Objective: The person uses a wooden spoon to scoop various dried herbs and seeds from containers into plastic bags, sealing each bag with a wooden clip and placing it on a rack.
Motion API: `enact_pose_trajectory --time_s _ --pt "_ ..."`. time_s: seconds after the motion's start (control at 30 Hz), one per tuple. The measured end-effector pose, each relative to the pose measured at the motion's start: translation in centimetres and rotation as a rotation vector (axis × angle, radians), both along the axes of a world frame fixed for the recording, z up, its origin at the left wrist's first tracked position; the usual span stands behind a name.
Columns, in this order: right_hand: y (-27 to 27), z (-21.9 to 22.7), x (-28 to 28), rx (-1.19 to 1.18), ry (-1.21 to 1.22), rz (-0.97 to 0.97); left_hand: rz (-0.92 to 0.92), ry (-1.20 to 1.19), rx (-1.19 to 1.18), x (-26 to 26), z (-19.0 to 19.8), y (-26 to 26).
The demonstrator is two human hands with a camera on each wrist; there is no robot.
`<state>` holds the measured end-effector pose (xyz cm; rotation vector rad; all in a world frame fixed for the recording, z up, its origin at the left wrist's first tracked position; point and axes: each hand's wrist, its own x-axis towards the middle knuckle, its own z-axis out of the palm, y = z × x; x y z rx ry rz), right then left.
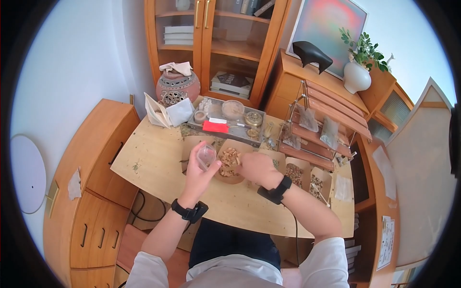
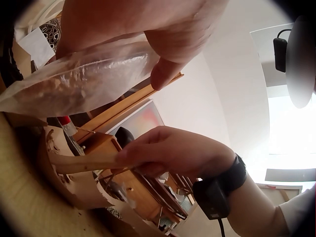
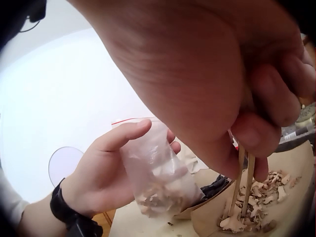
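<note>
My left hand (image 1: 194,173) holds up a clear zip bag (image 3: 155,173) with a red line along its mouth. Pale dried pieces lie in the bottom of the bag. In the right wrist view, my right hand (image 3: 197,94) pinches wooden tweezers (image 3: 249,185), pointing down. Their tips are among pale, shrivelled dried slices (image 3: 264,195) in a brown paper tray (image 3: 205,217). The left wrist view shows the tweezers (image 2: 86,163) from the side, reaching into the tray. Dark strips (image 3: 216,187) lie in a neighbouring paper tray, beside the bag in that view.
Behind the hands sits a grey tray (image 1: 192,126) with small jars, a round brass box (image 1: 253,118) and a red packet (image 1: 215,126). More paper trays of dried bits (image 1: 294,174) line the right. A tiered wooden rack (image 1: 312,137) and a patterned pot (image 1: 177,89) stand farther back.
</note>
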<state>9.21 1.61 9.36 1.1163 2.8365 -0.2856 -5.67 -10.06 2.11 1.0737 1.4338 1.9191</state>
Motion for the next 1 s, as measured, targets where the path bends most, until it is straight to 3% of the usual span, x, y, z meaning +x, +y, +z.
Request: enact_pose_trajectory --time_s 0.3,0.5,0.7,0.9,1.0 --pt "4.8 -1.0 4.8 -0.237 0.303 0.0 -0.014 0.04 0.008 -0.2 -0.8 0.4" --pt "2.9 5.8 5.6 -0.401 0.56 -0.098 -0.031 0.085 -0.027 0.2 0.0 0.8" --pt "-0.1 6.9 4.5 -0.422 0.578 0.037 -0.038 0.205 -0.039 1.0 1.1 0.8" --pt "-0.7 7.2 5.1 -0.344 0.64 -0.026 0.018 0.181 -0.069 0.7 1.1 0.0" --pt "0.8 5.2 5.9 -0.357 0.607 -0.043 0.018 0.129 -0.05 0.2 0.9 -0.3"
